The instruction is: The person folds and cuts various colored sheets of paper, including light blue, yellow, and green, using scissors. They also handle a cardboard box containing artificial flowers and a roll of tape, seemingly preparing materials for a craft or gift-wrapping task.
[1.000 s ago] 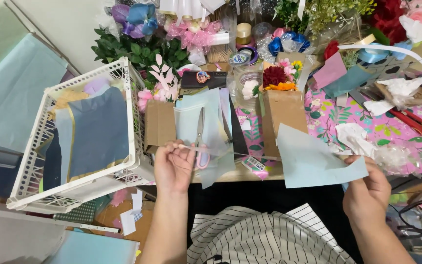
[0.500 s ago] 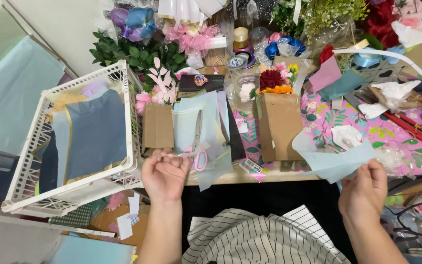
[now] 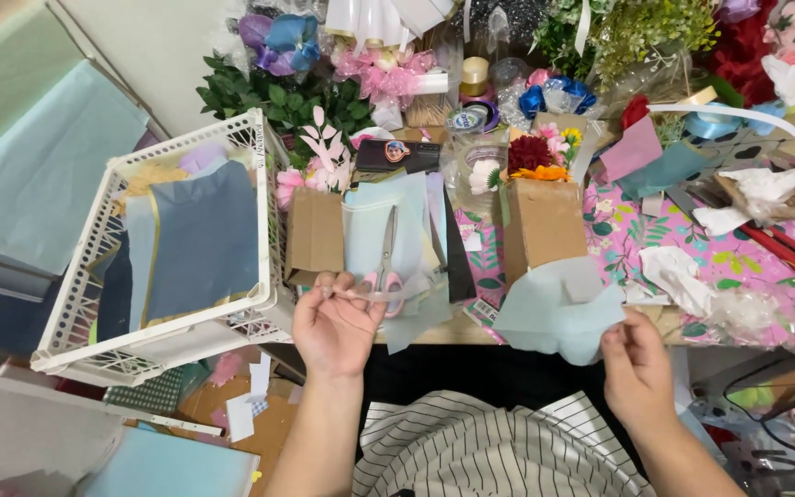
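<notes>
Cluttered table edge (image 3: 434, 333): right hand (image 3: 639, 373) pinches blue paper (image 3: 554, 317) (crumpled).
</notes>
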